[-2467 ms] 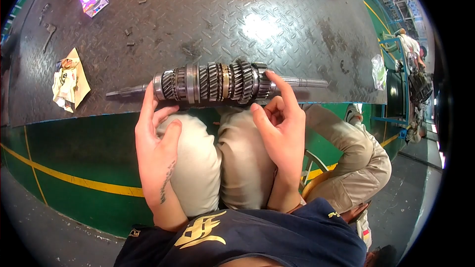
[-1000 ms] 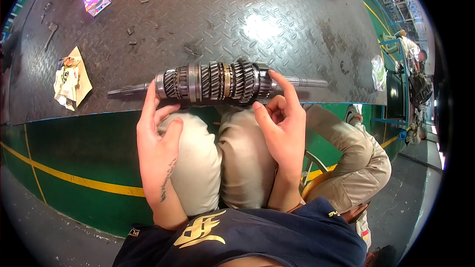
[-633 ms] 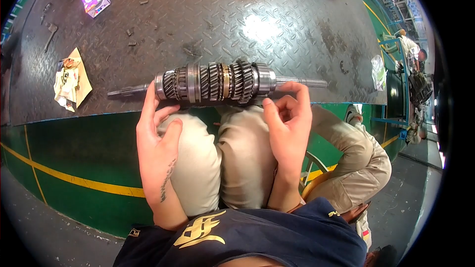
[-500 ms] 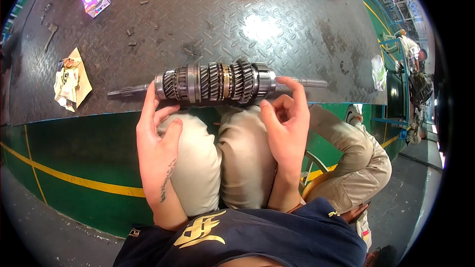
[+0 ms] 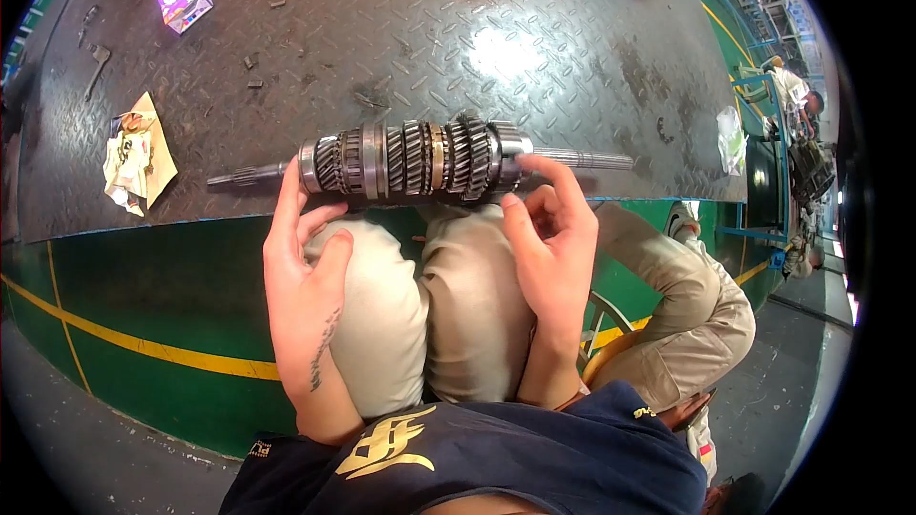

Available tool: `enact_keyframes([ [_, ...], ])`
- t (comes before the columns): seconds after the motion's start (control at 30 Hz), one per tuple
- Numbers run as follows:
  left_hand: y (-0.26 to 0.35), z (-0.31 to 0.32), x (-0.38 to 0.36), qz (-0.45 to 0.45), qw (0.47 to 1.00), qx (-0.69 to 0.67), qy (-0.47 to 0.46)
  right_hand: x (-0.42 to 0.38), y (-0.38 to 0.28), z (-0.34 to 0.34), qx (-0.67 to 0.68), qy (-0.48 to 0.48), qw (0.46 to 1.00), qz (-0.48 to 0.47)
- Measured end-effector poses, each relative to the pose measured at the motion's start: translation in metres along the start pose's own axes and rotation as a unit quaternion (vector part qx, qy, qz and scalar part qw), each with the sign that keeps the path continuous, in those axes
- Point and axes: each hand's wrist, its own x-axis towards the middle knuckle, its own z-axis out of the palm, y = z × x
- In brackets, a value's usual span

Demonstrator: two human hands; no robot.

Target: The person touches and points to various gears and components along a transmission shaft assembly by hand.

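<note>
A gear shaft [image 5: 420, 160] lies crosswise at the near edge of the table, with helical gears, toothed rings and a brass-coloured ring stacked on its middle. Its splined ends stick out on both sides. My left hand [image 5: 303, 257] rests at the left end of the gear stack, index finger stretched against the end collar, thumb apart. At the other end, my right hand [image 5: 555, 243] touches the last toothed collar [image 5: 510, 153] with the index fingertip. The right thumb tip is by the collar's lower edge, and the other fingers curl loosely beneath.
The steel table [image 5: 315, 48] carries a purple box [image 5: 183, 0], a torn paper packet [image 5: 138, 153], a dark tool [image 5: 97, 69], small metal bits and a plastic wrapper [image 5: 731, 140]. Another person's leg [image 5: 687, 296] is at my right.
My right index finger has shifted slightly left and down, from the shaft's outer side onto the right collar. The left hand has stayed put.
</note>
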Motion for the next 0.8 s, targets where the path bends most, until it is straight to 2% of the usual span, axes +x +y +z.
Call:
enact_keyframes([
  [0.17, 0.0034, 0.0011, -0.0009, -0.008, 1.000, 0.007, 0.005, -0.0008, 0.0020, -0.0006, 0.000, -0.008, 1.000, 0.018],
  [0.3, 0.0010, 0.0004, -0.0009, -0.005, 1.000, -0.001, 0.005, -0.0004, -0.0011, 0.0004, 0.029, 0.033, 0.999, -0.016],
  [0.5, 0.0015, 0.0006, -0.0002, -0.001, 1.000, -0.007, 0.004, 0.0000, 0.0014, 0.0003, 0.021, -0.003, 1.000, -0.002],
  [0.63, 0.0014, 0.0001, 0.0004, 0.001, 1.000, 0.002, -0.001, -0.0005, -0.0009, 0.0018, 0.022, 0.012, 1.000, 0.001],
  [0.73, 0.0026, 0.0009, -0.0002, -0.003, 1.000, -0.002, 0.002, -0.0020, 0.0019, -0.0021, -0.035, 0.011, 0.999, -0.012],
  [0.8, 0.0019, 0.0006, -0.0004, -0.002, 1.000, -0.002, 0.002, -0.0024, 0.0027, -0.0014, -0.016, -0.011, 1.000, 0.017],
])
